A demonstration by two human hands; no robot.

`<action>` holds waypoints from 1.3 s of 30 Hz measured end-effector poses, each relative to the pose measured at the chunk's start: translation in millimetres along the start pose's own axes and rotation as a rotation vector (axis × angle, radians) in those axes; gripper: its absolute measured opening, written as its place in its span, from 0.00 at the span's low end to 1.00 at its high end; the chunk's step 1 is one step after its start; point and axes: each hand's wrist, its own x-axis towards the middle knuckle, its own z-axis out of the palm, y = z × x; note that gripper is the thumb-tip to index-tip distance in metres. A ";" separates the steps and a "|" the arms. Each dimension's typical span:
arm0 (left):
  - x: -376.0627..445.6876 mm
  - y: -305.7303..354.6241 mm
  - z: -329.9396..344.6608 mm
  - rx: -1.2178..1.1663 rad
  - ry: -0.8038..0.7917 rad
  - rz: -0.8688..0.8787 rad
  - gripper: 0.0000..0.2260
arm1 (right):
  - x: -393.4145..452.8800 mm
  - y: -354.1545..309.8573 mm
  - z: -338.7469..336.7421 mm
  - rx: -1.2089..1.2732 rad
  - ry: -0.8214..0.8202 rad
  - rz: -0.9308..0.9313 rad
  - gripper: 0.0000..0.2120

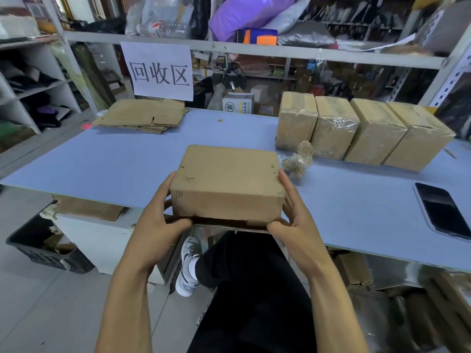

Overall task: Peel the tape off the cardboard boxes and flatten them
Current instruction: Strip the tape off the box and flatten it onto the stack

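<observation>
A brown cardboard box (226, 182) with no tape showing is held over the near edge of the blue table (122, 161). My left hand (158, 220) grips its left side, thumb under the near bottom edge. My right hand (293, 215) grips its right side, thumb at the lower flap, which hangs slightly open. Several taped boxes (362, 128) stand in a row at the back right. A wad of peeled tape (298, 159) lies in front of them. A pile of flattened cardboard (145, 115) lies at the back left.
A phone (443, 210) lies face up on the table's right side. A paper sign (159, 71) hangs from the shelf behind. A black crate (43, 245) sits on the floor to the left, more cardboard under the table. My legs are below the box.
</observation>
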 end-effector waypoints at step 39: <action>4.6 15.5 26.9 -0.047 0.138 -0.011 0.31 | 9.2 -2.9 1.3 0.072 0.253 -0.094 0.33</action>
